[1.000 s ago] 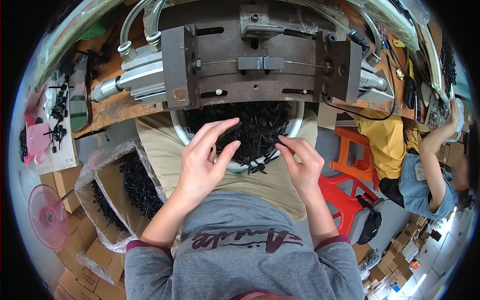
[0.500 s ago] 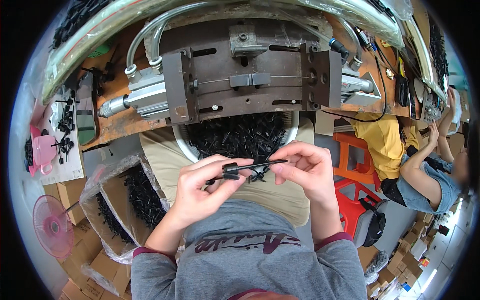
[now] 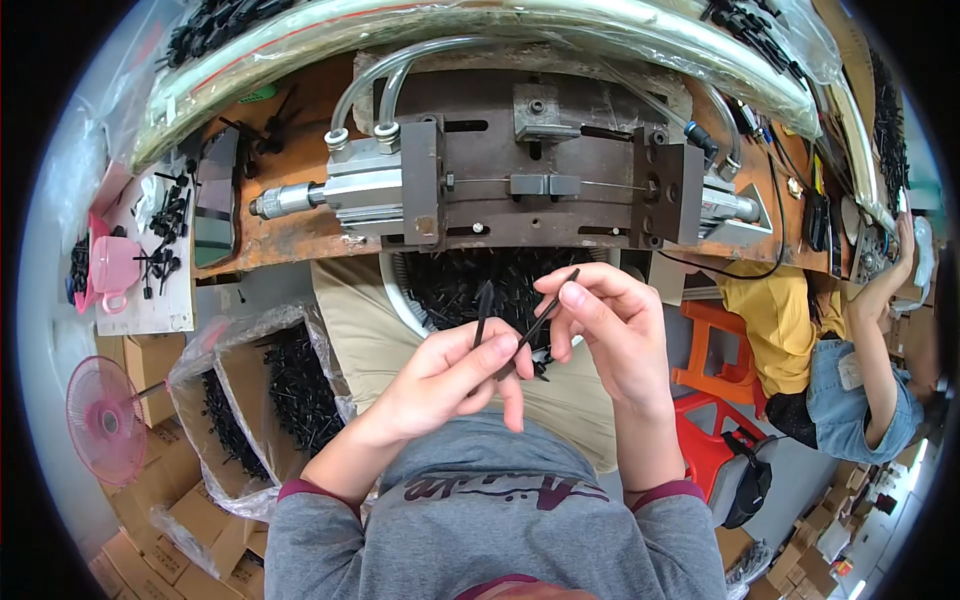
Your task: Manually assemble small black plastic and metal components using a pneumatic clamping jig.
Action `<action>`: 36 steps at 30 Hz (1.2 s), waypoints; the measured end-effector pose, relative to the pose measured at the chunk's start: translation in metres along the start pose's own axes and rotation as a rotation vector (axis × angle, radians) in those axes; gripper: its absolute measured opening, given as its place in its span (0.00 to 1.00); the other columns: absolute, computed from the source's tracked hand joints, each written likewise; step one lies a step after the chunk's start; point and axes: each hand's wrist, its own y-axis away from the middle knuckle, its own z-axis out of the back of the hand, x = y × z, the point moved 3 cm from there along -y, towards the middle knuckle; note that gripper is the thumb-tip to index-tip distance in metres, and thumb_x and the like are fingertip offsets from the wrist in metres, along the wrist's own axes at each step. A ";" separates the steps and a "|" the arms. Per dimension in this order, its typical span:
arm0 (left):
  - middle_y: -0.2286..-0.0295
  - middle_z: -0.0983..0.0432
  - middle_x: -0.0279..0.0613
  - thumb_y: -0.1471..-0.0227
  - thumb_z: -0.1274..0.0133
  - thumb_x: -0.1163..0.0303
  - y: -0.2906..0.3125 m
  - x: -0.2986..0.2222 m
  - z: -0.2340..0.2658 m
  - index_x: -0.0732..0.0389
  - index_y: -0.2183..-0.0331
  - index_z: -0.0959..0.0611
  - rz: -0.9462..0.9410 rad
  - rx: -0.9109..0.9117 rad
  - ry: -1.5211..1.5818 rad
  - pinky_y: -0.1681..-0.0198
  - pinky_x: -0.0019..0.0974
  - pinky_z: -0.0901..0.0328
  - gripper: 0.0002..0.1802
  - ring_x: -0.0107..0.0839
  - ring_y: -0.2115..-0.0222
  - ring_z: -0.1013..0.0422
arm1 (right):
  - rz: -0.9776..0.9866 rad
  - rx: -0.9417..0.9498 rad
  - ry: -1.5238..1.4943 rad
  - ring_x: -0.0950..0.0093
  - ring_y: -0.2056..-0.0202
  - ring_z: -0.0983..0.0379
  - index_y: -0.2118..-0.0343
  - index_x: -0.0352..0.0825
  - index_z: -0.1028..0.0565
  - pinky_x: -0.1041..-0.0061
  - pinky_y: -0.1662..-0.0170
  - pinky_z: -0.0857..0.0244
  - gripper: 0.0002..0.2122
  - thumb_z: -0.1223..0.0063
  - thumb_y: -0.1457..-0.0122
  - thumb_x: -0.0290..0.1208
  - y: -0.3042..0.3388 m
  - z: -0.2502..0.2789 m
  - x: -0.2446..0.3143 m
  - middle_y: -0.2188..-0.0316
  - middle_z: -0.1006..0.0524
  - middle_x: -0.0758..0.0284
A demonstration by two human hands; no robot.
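My left hand point(image 3: 450, 375) pinches a thin black plastic strip point(image 3: 483, 312) that points upward. In my right hand point(image 3: 615, 335) a second black plastic rod point(image 3: 548, 315) slants up between thumb and forefinger. The two pieces meet near my fingers, above a round white-rimmed basin point(image 3: 398, 300) full of small black parts on my lap. Just beyond the basin sits a rusty metal press fixture point(image 3: 540, 185) with a pneumatic cylinder point(image 3: 330, 190) at its left.
Cardboard boxes lined with plastic bags point(image 3: 255, 390) hold more black parts at my left. A pink cup point(image 3: 110, 268) and a pink fan point(image 3: 105, 415) stand further left. Another person in a yellow top point(image 3: 790, 320) sits to the right by an orange stool point(image 3: 715, 345).
My hands lifted out of the basin, held one long piece level between them, and now each holds a separate black piece tilted upward.
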 end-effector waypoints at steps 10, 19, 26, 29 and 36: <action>0.78 0.22 0.51 0.31 0.65 0.59 0.006 -0.007 -0.004 0.62 0.62 0.28 0.003 -0.020 -0.043 0.86 0.23 0.48 0.17 0.20 0.90 0.41 | 0.683 -0.318 0.651 0.84 0.71 0.30 0.57 0.31 0.23 0.86 0.71 0.38 0.12 0.39 0.45 0.20 0.001 -0.018 0.019 0.66 0.27 0.67; 0.83 0.24 0.51 0.39 0.53 0.71 0.014 -0.023 -0.015 0.68 0.54 0.30 -0.324 -0.374 -1.051 0.79 0.51 0.33 0.14 0.54 0.81 0.26 | 0.491 -0.012 0.732 0.78 0.73 0.35 0.69 0.33 0.17 0.79 0.71 0.41 0.07 0.32 0.52 0.24 -0.009 -0.052 0.028 0.76 0.30 0.69; 0.84 0.25 0.51 0.40 0.52 0.71 0.017 -0.025 -0.017 0.66 0.59 0.30 -0.493 -0.466 -1.241 0.82 0.50 0.35 0.10 0.52 0.83 0.26 | 0.512 -0.012 0.601 0.83 0.71 0.32 0.68 0.29 0.20 0.86 0.68 0.38 0.03 0.40 0.43 0.22 -0.011 -0.050 0.024 0.71 0.27 0.69; 0.84 0.25 0.48 0.39 0.52 0.70 0.024 -0.012 -0.017 0.64 0.61 0.30 -0.299 -0.326 -1.353 0.80 0.48 0.33 0.09 0.50 0.82 0.25 | 0.689 -0.320 0.341 0.83 0.70 0.34 0.67 0.30 0.26 0.86 0.67 0.40 0.03 0.49 0.37 0.23 -0.016 -0.019 0.051 0.67 0.27 0.68; 0.69 0.23 0.47 0.32 0.67 0.68 0.048 -0.069 -0.003 0.62 0.61 0.32 -0.683 -0.425 -0.529 0.74 0.27 0.34 0.10 0.22 0.78 0.32 | 0.570 -0.151 0.077 0.79 0.79 0.28 0.58 0.27 0.27 0.84 0.77 0.35 0.08 0.52 0.33 0.26 -0.016 -0.035 0.055 0.69 0.21 0.57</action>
